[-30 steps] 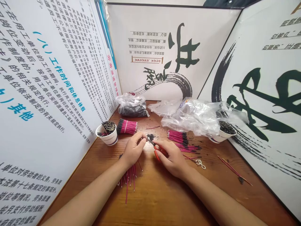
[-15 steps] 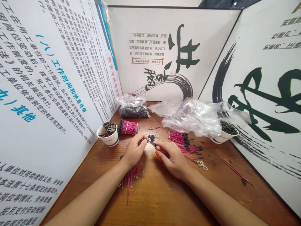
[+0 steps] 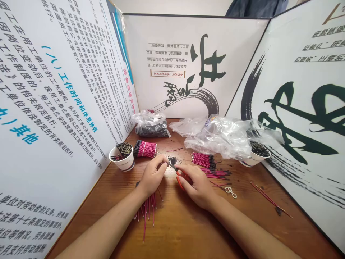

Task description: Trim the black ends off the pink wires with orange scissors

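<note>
White printed panels (image 3: 167,28) wall in your wooden table (image 3: 183,223). Your right hand (image 3: 198,185) grips the red-handled scissors (image 3: 177,173), blades angled toward your left hand (image 3: 153,176), probably so their tips reach its curled fingertips; whether those hold anything, I cannot tell. Black scraps (image 3: 172,160) lie just beyond the blades. Behind your left hand, a wire bundle (image 3: 145,149) wears a white band, likely to stop it spreading.

Scissors (image 3: 178,174): in your right hand (image 3: 198,184)
Wire bundle (image 3: 145,148): just right of your left cup (image 3: 125,164)
Plastic bag (image 3: 218,138): beyond your right hand
</note>
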`<action>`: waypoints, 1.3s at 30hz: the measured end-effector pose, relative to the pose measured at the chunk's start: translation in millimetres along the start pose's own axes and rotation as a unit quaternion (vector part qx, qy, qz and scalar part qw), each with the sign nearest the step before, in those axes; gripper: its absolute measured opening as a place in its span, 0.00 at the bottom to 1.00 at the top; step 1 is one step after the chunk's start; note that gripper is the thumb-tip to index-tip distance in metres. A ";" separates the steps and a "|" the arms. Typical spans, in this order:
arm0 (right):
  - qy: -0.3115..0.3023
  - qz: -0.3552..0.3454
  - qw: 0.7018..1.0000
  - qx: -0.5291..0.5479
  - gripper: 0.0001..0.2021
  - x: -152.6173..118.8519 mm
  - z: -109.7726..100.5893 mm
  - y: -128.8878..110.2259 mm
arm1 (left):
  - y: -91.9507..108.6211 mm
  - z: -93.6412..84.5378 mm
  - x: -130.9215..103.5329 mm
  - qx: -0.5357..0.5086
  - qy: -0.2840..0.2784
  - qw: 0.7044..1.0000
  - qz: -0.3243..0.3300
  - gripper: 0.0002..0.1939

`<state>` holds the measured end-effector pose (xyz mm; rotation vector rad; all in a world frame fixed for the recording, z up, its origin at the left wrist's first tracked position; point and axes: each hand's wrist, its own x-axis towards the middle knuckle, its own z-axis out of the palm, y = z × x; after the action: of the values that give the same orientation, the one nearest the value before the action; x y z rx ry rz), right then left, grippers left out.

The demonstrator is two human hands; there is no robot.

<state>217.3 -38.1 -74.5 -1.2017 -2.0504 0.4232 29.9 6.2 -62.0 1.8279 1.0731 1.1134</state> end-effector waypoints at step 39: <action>-0.008 0.010 1.000 -0.011 0.16 -1.5 0.5 0.0 | -3.5 0.4 -0.5 -0.008 0.001 1.000 0.004 0.09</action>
<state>217.4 -39.4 -75.4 -1.2359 -2.0633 0.4210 29.2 7.0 -65.4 1.8199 1.0565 1.1259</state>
